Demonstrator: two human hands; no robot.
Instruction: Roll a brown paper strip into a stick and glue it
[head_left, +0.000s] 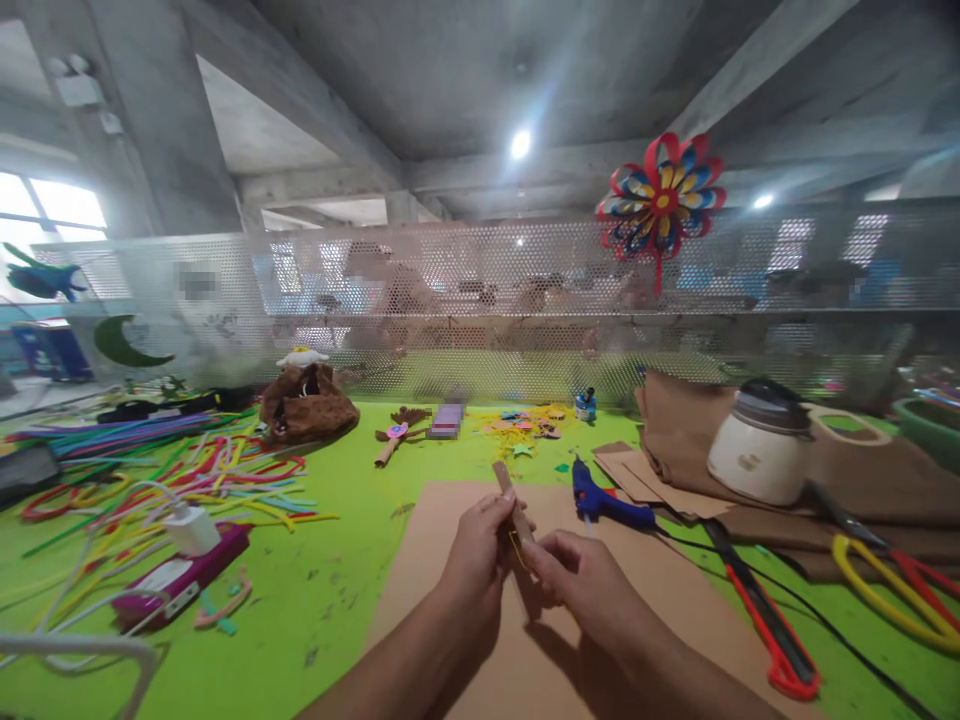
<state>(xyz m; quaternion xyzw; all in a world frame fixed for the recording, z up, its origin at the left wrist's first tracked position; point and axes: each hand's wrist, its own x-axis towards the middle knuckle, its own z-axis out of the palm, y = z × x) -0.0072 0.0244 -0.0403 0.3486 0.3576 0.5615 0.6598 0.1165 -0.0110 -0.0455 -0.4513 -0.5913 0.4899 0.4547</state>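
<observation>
My left hand [478,540] is closed on a narrow brown strip, probably cardboard or folded paper [502,477], its upper end sticking out past the thumb. Thumb and fingers of my right hand [585,575] pinch the same strip lower down. Between my hands a thin yellow string [515,546] lies against the strip. Both hands are above a flat sheet of tan cardboard [427,520]. A blue glue gun [611,505] rests on the sheet's far right part, beyond my right hand.
On the green table, colourful pipe cleaners [247,475] and a purple power strip [180,575] lie left. Behind the sheet are a brown twig-like figure [397,432] and yellow string scraps [517,430]. To the right are a red utility knife [761,610], scissors [892,590], a white pot [757,455] and folded brown paper [675,430].
</observation>
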